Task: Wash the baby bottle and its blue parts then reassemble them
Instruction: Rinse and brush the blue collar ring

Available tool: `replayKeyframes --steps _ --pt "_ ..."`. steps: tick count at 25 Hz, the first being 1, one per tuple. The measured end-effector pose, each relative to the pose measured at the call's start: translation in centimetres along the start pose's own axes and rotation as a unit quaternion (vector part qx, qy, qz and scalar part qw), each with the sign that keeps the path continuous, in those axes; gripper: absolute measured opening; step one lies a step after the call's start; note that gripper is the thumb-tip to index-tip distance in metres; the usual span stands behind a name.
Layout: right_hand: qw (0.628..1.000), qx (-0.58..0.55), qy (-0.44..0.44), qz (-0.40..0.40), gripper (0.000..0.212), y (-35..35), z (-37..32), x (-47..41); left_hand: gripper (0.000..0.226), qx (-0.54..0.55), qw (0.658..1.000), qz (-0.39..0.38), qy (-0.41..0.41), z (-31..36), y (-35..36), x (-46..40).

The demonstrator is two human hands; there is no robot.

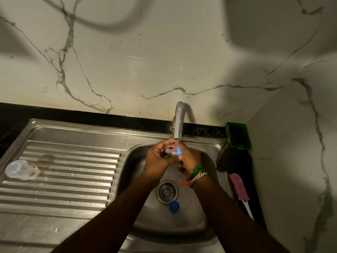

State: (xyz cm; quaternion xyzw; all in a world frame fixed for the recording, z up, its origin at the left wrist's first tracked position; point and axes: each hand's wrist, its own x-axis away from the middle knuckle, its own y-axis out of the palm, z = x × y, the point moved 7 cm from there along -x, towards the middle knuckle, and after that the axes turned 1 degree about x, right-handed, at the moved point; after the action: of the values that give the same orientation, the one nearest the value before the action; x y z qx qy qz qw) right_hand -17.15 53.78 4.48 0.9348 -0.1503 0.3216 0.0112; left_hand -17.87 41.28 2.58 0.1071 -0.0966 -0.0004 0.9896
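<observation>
Blue-ringed clear teat point(174, 151) sits under the steel tap point(178, 123), grasped by left hand point(157, 159) and right hand point(188, 158); round blue cap point(174, 206) lies at six o'clock.

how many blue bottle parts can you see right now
2. One blue collar with the teat is held between both hands under the tap. One blue cap lies in the sink basin just below the drain. The hands may hide more.

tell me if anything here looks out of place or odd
One thing: a blue cap lies loose in the sink basin, right beside the drain. The clear bottle lies on its side on the draining board. Nothing looks spilled or damaged.
</observation>
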Motion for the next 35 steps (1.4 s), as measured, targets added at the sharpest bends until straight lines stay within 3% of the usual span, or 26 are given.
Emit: replayKeyframes --steps 4,6,7,9,11,15,17,20,22,24,26,27,28,29,31,35 --pt "0.996 0.027 -0.002 -0.085 0.018 0.8 -0.2 0.9 0.040 0.126 0.990 0.018 -0.068 -1.1 -0.5 -0.1" --pt "0.989 0.063 -0.063 -0.118 0.013 1.1 -0.4 1.1 0.034 0.175 0.980 0.029 -0.094 -1.2 -0.6 -0.4" --pt "0.978 0.109 -0.140 -0.113 0.015 0.9 -0.7 1.1 0.034 0.191 0.975 0.028 -0.106 -1.2 -0.5 -0.6" --pt "0.903 0.248 -0.346 -0.055 0.027 -0.1 -1.8 1.4 0.044 0.223 0.962 0.048 -0.151 -1.3 -0.1 -0.8" --pt "0.820 0.335 -0.464 -0.019 0.040 -0.5 -2.3 2.0 0.053 0.239 0.944 0.070 -0.216 -1.8 0.5 -0.6" --pt "0.783 0.474 -0.400 0.052 0.049 -1.3 -2.9 1.6 0.045 0.277 0.921 0.071 -0.266 -1.9 2.0 0.0" --pt "0.754 0.490 -0.431 0.077 0.043 -1.2 -2.6 2.1 0.041 0.316 0.908 0.080 -0.265 -1.6 2.3 -0.2" --pt "0.796 0.421 -0.435 0.001 0.037 -0.4 -1.4 2.2 0.044 0.288 0.918 0.093 -0.256 -2.0 2.3 -0.1" --pt "0.820 0.418 -0.391 0.009 0.038 -1.0 -1.1 1.2 0.043 0.268 0.926 0.084 -0.253 -2.1 2.5 0.1" --pt "0.822 0.406 -0.398 0.042 0.039 -2.0 -1.4 0.9 0.032 0.283 0.925 0.083 -0.239 -1.7 2.3 -0.1" --pt "0.847 0.344 -0.404 0.004 0.029 -1.7 -1.1 0.7 0.014 0.282 0.933 0.085 -0.205 -1.0 1.9 -0.7" --pt "0.899 0.261 -0.351 -0.032 0.021 -1.5 -0.8 0.3 0.012 0.254 0.947 0.080 -0.177 -0.6 1.6 -0.8" --pt "0.955 0.142 -0.256 -0.052 0.019 -1.4 -0.3 -0.5 0.021 0.202 0.966 0.076 -0.145 -0.3 1.4 -0.8" --pt "0.987 0.028 -0.145 -0.056 0.026 -1.4 0.3 -0.9 0.033 0.139 0.981 0.072 -0.114 0.1 1.2 -0.7" --pt "0.995 -0.061 0.000 -0.075 0.038 -0.9 1.3 -1.0 0.048 0.037 0.996 0.059 -0.060 1.0 1.0 -0.3" --pt "0.983 -0.123 0.061 -0.118 0.041 0.8 1.6 -1.3 0.051 -0.013 1.000 0.014 0.001 2.8 0.5 -0.1"
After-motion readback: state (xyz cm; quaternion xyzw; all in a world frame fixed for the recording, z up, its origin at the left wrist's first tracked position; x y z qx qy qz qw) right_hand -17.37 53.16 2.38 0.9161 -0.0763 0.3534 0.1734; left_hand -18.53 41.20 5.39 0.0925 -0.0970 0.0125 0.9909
